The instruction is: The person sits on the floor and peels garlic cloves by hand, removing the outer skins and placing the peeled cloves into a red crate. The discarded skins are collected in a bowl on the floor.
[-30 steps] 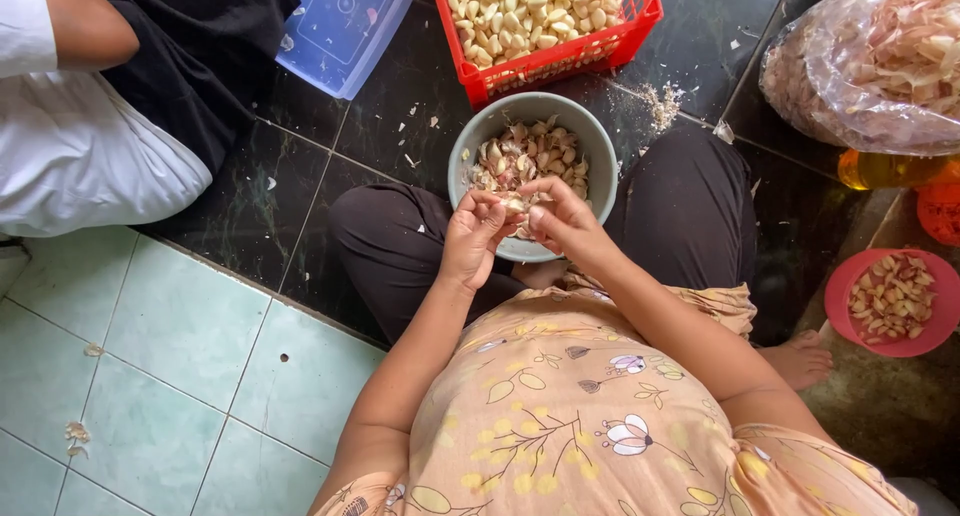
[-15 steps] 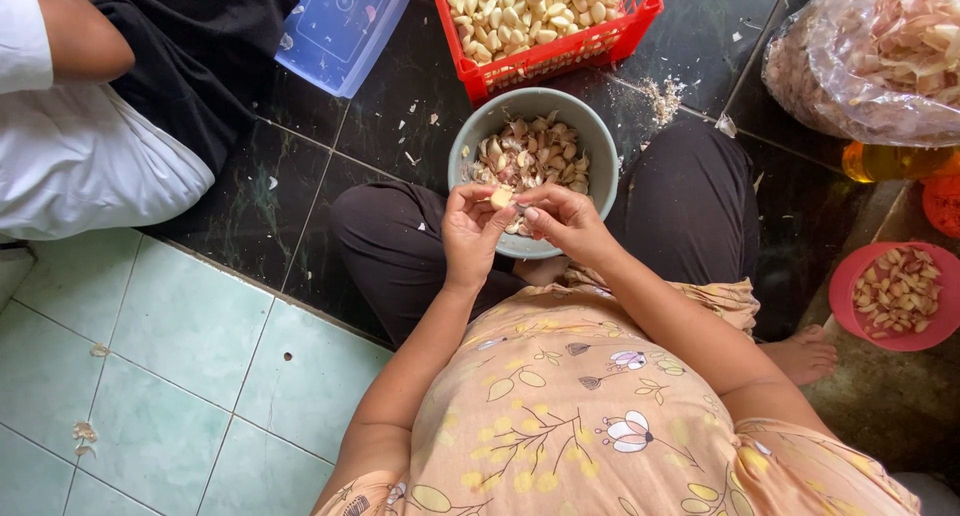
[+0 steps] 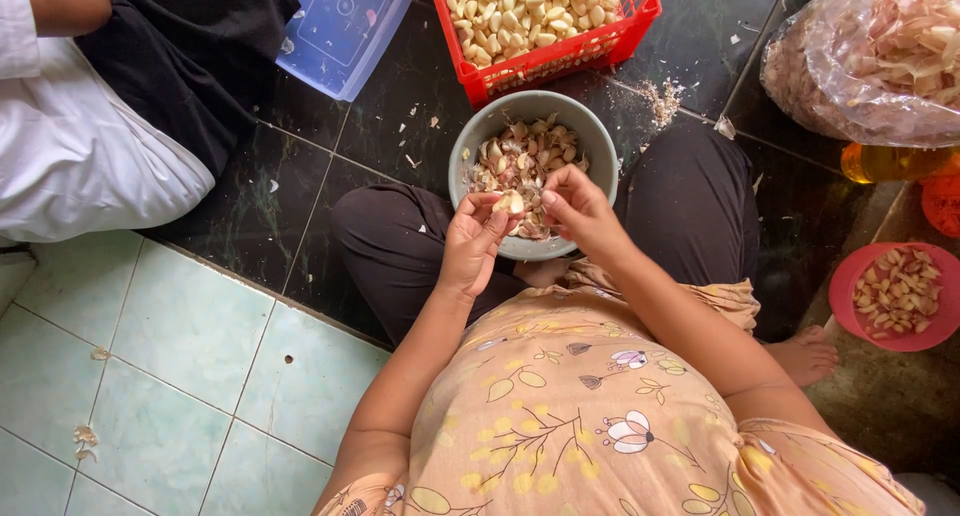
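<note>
My left hand (image 3: pixel 468 244) and right hand (image 3: pixel 578 208) meet over the near rim of the grey bowl (image 3: pixel 466 152) between my knees, and both grips are closed narrow on one garlic clove (image 3: pixel 510 202), pinched between their fingertips. The bowl holds more cloves and skins. A red basket (image 3: pixel 560 58) of peeled cloves stands just beyond it on the dark floor.
</note>
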